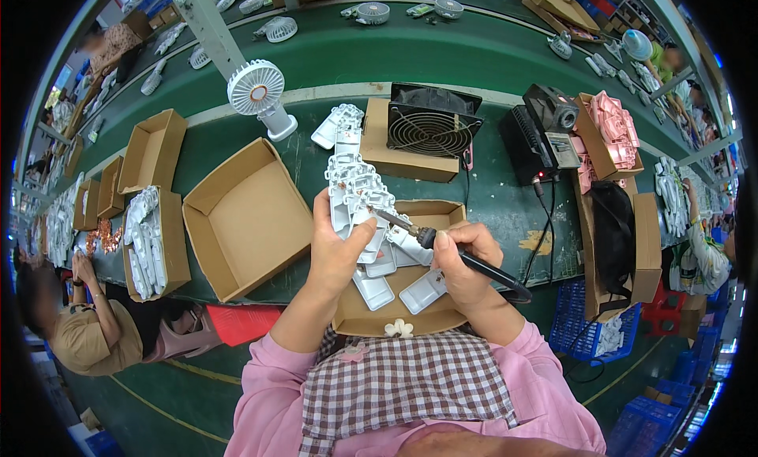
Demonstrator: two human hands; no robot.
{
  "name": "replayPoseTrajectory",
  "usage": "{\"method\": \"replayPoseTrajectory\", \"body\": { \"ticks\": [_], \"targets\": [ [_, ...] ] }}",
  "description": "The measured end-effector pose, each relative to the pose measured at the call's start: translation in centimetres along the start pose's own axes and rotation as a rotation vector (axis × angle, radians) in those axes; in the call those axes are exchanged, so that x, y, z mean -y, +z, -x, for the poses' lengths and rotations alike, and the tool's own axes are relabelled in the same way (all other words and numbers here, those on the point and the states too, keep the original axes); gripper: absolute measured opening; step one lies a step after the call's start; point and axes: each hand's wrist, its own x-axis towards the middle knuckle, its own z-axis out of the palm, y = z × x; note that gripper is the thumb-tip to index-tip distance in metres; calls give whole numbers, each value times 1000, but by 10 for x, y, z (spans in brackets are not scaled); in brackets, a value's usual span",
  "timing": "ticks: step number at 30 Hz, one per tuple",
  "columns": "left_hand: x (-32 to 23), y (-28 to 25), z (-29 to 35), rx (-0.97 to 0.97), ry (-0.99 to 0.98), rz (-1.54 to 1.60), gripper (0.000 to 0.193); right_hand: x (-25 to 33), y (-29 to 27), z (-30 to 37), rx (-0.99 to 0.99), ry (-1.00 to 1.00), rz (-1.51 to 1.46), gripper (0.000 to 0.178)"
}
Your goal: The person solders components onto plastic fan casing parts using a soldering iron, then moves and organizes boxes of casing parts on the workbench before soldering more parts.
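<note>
My right hand (471, 269) is closed around the black handle of a soldering iron (493, 276). The iron's metal tip points left and reaches a white plastic housing (362, 214), which the thumb and fingers of my left hand (333, 252) grip. Whether the tip touches it, I cannot tell. Beyond that hand a heap of similar white housings (347, 171) runs away across the bench, crowding against the held one. Below my hands a shallow cardboard tray (359, 319) contains several white plastic shells (421, 291).
An open cardboard box (249, 220) stands left, near a white handheld fan (257, 90). A black box fan (434, 121) sits on cardboard ahead. Right are a black power unit (527, 145) with cables and a box of pink parts (612, 129). A co-worker (95, 323) sits left.
</note>
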Motion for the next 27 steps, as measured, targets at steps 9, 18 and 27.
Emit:
{"method": "replayPoseTrajectory", "body": {
  "ticks": [9, 18, 27],
  "targets": [
    [-2, -3, 0, 25, -31, 85, 60, 3, -5, 3, -22, -52, -47, 12],
    [4, 0, 0, 73, -44, 357, 50, 0, -7, 5, -81, -134, -171, 11],
    [2, 5, 2, -17, 44, 32, 40, 1, -2, 1, -71, -57, -86, 12]
  ]
}}
